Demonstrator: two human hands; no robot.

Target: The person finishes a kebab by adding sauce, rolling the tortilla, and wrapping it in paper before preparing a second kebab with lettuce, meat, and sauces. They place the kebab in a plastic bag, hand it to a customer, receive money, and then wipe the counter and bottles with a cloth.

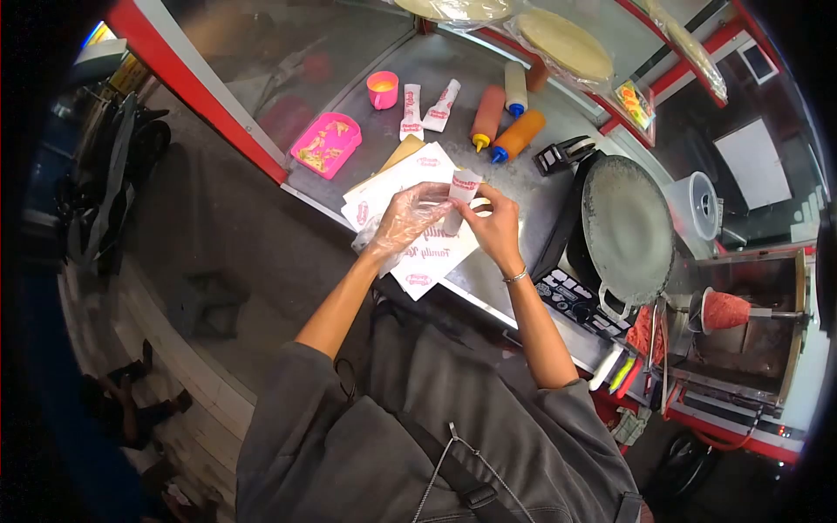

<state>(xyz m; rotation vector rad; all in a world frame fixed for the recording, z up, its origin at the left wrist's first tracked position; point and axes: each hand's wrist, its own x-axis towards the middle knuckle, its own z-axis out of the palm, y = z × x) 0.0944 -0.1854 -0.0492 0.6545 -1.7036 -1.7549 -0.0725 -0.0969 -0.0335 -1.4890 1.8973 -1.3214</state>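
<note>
Between my two hands is a small paper-wrapped roll [465, 187], white with red print, held upright over the counter. My left hand [410, 218], in a clear plastic glove, has its fingers closed around the roll's left side. With bare fingertips my right hand [493, 223], a bracelet at its wrist, pinches the roll's right side. Beneath both hands lies a fanned stack of printed wrapping papers [420, 268], with brown paper [403, 155] at its far edge. Two similar wrapped rolls, one on the left [411, 113] and one on the right [442, 106], rest beyond the stack.
A pink tray [350, 139] with food scraps and a pink cup [382, 91] stand left. Sauce bottles [518, 137] lie at centre back. On the right are a round griddle pan [628, 228] and a vertical meat spit [726, 310]. Bagged flatbreads [567, 45] sit on the shelf above.
</note>
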